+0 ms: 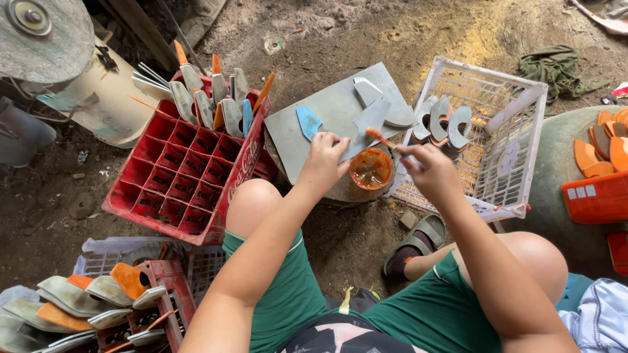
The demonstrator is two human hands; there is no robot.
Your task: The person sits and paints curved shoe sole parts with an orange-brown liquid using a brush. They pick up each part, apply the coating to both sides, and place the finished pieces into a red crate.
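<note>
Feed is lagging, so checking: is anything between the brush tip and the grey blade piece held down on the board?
Nothing visible. The right hand holds the brush with its orange tip directly over the grey blade piece, which the left hand pins to the grey board. The orange paint bowl sits below, beside the path.

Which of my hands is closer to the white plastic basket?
Right. The right hand, holding a brush, hovers at the white basket edge; the left hand sits farther away, across the orange paint bowl.
</note>
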